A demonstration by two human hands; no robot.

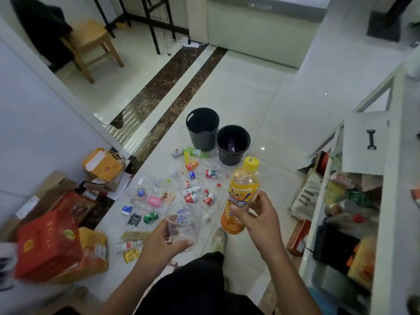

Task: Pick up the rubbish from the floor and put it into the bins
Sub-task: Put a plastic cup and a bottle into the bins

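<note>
My right hand (256,214) grips an empty orange drink bottle (242,189) with a yellow cap, held upright above the floor. My left hand (162,241) holds a clear plastic cup (183,220) with blue print, tilted on its side. Two black bins stand ahead on the white tiles: the left bin (202,129) and the right bin (233,144), which has something purple inside. Between me and the bins lies scattered rubbish (181,189): several small bottles, cans, wrappers and clear plastic pieces.
Red and orange boxes (52,244) and a yellow paper bag (103,164) crowd the left wall. A white shelf unit (354,212) full of goods stands on the right. A wooden stool (91,42) stands far left. My shoe (219,241) is near the rubbish.
</note>
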